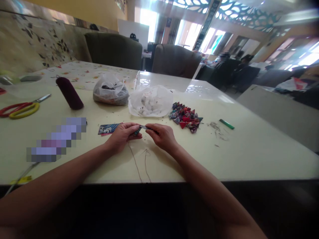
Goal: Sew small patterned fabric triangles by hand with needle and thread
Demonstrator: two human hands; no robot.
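Note:
My left hand (pixel 123 134) and my right hand (pixel 160 134) meet over the pale table (pixel 249 156), fingers pinched on a small folded strip of coloured paper (pixel 142 128) held between them. A blue printed paper strip (pixel 107 128) lies just left of my left hand. Thin brown thread (pixel 139 166) trails from under the hands toward the near edge. A heap of small folded paper triangles (pixel 185 117) sits to the right, beyond my right hand.
Two plastic bags (pixel 151 101) (pixel 111 90) stand behind the hands. A dark maroon cylinder (pixel 69 93) and red and yellow scissors (pixel 21 109) lie left. A green lighter (pixel 226 124) lies right. Armchairs and seated people are beyond the table.

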